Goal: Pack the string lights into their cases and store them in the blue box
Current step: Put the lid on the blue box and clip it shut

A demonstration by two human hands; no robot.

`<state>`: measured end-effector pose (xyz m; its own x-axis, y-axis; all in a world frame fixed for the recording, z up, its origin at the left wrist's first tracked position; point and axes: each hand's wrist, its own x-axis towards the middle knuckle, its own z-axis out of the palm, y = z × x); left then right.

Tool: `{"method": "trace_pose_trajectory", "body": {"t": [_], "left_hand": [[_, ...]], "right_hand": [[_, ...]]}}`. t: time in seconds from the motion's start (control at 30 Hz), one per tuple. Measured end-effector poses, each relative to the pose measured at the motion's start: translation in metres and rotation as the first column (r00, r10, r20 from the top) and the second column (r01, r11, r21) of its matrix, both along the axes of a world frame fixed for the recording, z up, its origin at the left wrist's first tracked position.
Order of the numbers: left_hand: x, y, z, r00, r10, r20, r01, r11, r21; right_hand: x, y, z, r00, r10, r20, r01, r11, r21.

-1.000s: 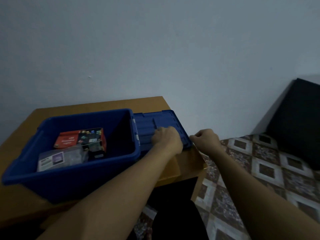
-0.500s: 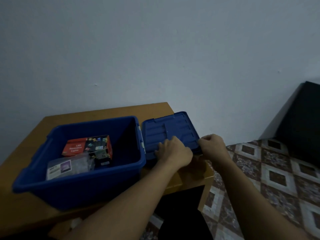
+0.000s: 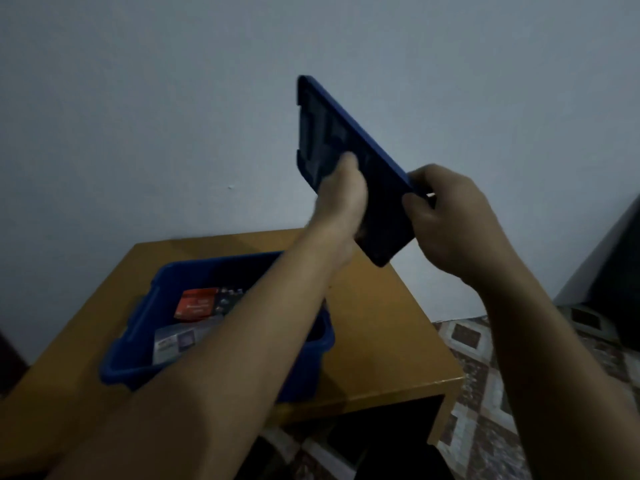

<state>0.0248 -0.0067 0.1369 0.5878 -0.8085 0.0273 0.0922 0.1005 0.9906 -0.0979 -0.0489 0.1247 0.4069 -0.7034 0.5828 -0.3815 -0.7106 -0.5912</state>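
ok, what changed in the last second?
The lid went up. It lay flat on the table, right of the blue box, under both hands. Now the left hand and right hand grip its near end and hold it tilted in the air. The box stayed on the table, open, with the red case and clear packet inside.

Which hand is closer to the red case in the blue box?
Left. The left hand grips the lid on its left side, above and right of the red case; the right hand grips the lid's right edge, farther right.
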Motion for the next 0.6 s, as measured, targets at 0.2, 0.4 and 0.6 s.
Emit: {"method": "trace_pose_trajectory", "body": {"t": [0.2, 0.4, 0.6], "left_hand": [[0.094, 0.069, 0.029, 0.902, 0.136, -0.41, -0.253, 0.936, -0.246], [0.157, 0.155, 0.012, 0.943, 0.189, -0.273, -0.216, 0.973, -0.075], [0.158, 0.199, -0.01, 0.939, 0.33, 0.1, -0.344, 0.891, 0.297]], "right_hand": [[0.027, 0.024, -0.007, 0.995, 0.098, -0.022, -0.101, 0.971, -0.217], [0.049, 0.046, -0.031, 0.966, 0.212, -0.149, -0.252, 0.897, -0.363], [0.056, 0.063, -0.056, 0.933, 0.254, -0.257, -0.33, 0.887, -0.324]]}}
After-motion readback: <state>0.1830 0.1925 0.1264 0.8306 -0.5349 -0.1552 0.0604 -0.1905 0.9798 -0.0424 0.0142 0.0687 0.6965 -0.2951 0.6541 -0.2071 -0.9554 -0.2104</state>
